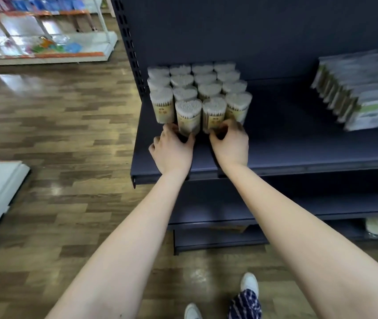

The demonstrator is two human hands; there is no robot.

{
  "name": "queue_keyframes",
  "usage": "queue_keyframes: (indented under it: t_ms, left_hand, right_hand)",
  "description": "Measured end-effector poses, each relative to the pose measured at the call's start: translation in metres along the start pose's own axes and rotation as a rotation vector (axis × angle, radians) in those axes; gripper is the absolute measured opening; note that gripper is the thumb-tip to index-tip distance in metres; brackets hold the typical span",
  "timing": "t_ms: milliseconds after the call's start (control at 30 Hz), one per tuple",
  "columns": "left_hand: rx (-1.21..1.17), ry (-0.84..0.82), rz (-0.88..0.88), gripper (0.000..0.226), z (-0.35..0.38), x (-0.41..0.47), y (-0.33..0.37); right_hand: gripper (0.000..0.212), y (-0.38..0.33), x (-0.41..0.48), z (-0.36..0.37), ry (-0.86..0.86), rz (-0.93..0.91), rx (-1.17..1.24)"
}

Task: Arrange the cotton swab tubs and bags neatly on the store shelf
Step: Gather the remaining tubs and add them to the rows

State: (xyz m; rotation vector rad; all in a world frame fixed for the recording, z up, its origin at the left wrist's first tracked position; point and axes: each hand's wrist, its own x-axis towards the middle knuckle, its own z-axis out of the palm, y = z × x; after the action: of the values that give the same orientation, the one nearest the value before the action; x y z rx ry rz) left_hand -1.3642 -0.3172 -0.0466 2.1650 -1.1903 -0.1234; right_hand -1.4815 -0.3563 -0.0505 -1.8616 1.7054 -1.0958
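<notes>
Head view: a dark store shelf (298, 155) seen from above, both bare arms reaching forward to its left end.
Tubs: a block of clear cotton swab tubs (197, 88) stands upright at the shelf's left end, packed side by side in rows running back to the rear panel.
Front tubs: two of them, a left front tub (188, 116) and a right front tub (214, 113), stand just ahead of the rest, nearest the shelf edge.
Left hand (172, 148): fingers curled around the base of the left front tub, thumb on its right side, touching it.
Right hand (230, 141): fingers bent around the base of the right front tub, gripping it low down.
Bags: a leaning row of flat swab bags (362, 88) sits at the shelf's right end, well apart from the tubs, with bare shelf between.
Lower shelves (321, 203): mostly dark; a pale packet (376, 226) lies at the far right.
Floor (57, 134): wood-patterned; white shoes (249, 284) show at the bottom.
</notes>
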Motion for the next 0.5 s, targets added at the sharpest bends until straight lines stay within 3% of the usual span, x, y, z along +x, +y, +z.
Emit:
queue_keyframes:
  t_ms: [333,500]
  left_hand:
    - [0.047,-0.024,0.043,0.033,0.0001,-0.0021,-0.0006]
    - [0.028,-0.015,0.007,0.047,0.0004,-0.0024,0.0005]
  right_hand:
    - [0.035,-0.0015,0.0012,-0.0035,0.030,0.088,0.054]
    - [0.029,-0.0020,0.0004,-0.0044,0.014,0.089,0.047]
